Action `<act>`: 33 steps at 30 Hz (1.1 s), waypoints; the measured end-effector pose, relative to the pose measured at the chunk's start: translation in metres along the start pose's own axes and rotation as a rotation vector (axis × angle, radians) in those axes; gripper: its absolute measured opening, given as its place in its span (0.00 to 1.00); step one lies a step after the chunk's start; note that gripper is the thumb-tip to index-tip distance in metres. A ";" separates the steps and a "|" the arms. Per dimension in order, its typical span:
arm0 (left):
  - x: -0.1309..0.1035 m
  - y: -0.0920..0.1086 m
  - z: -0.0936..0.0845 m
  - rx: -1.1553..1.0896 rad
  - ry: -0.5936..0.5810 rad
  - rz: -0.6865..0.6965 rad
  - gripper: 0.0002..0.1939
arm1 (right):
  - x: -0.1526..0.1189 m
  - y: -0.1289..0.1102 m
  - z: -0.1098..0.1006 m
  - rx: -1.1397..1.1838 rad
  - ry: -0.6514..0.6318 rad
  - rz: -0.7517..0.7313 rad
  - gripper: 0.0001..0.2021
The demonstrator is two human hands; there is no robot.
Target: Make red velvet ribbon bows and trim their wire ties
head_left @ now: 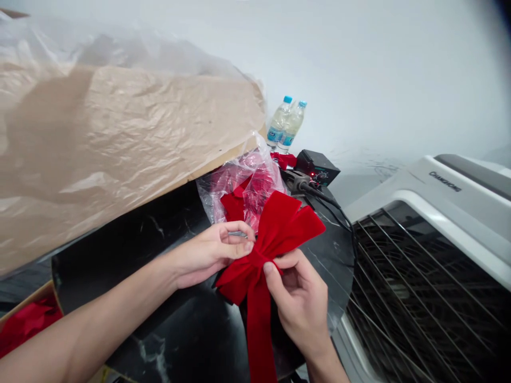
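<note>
A red velvet-like ribbon bow [279, 218] is held up over a round black marble-patterned table [171, 340], one long tail hanging down toward me. My right hand [301, 298] pinches it at the gathered middle, between thumb and fingers. From the left, my left hand [219, 249] is closed, thumb against forefinger, at the bow's edge beside the knot. Whether a fine strand is also between those fingertips I cannot make out. Just behind the bow, a clear plastic bag [211, 197] with red ribbon pieces inside rests on the table.
A large cardboard box [159, 127] under plastic film fills the left back. Two bottles [293, 125], a black control box [317, 167] with a red light and cables stand behind. At right is a white Changhong appliance [423, 181]; red material [30, 324] lies in a lower-left box.
</note>
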State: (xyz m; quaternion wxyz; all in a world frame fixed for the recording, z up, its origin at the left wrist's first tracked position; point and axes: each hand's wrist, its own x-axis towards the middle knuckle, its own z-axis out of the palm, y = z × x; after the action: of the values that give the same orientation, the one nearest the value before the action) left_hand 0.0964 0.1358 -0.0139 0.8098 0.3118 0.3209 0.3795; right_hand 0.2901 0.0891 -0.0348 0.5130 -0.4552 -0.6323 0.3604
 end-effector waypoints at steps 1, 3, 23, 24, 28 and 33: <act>0.000 -0.001 0.000 0.012 0.013 0.010 0.15 | 0.002 -0.001 -0.002 -0.006 -0.005 -0.002 0.05; 0.000 -0.003 0.001 0.041 0.029 0.058 0.12 | 0.004 -0.003 -0.004 -0.015 -0.013 -0.001 0.06; -0.009 0.003 0.009 0.352 0.038 0.206 0.23 | 0.005 -0.016 -0.018 -0.301 -0.004 -0.250 0.05; -0.009 0.003 0.009 0.364 0.035 0.201 0.20 | 0.005 -0.016 -0.017 -0.302 0.006 -0.261 0.05; -0.008 0.003 0.009 0.424 0.041 0.185 0.15 | 0.006 -0.019 -0.014 -0.388 0.014 -0.310 0.04; -0.007 0.000 0.011 0.437 -0.045 0.208 0.14 | 0.007 -0.023 -0.014 -0.507 0.017 -0.362 0.04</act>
State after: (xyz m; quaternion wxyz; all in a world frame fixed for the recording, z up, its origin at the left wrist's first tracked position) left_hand 0.1013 0.1275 -0.0049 0.6866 0.5193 0.3432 0.3756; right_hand 0.2982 0.0883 -0.0082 0.4444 -0.4515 -0.7684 0.0901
